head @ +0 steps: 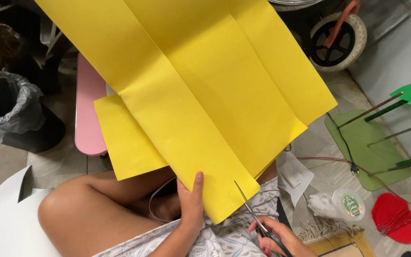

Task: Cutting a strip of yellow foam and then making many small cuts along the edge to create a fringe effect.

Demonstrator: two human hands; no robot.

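left hand (191, 202) up in front, thumb pointing straight up and pressed flat, fingers tucked out of sight behind. right hand (272, 235) low at the bottom edge, fingers curled closed through handles, knuckles toward camera. both forearms angle in over a bent bare knee.

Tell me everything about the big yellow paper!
The yellow paper is a large, smooth sheet, folded lengthwise into several overlapping layers with long straight creases. It slants from the top of the view down to the person's lap. The left hand pinches its lower edge, thumb on top. The scissors, in the right hand, have open blades at its bottom corner.
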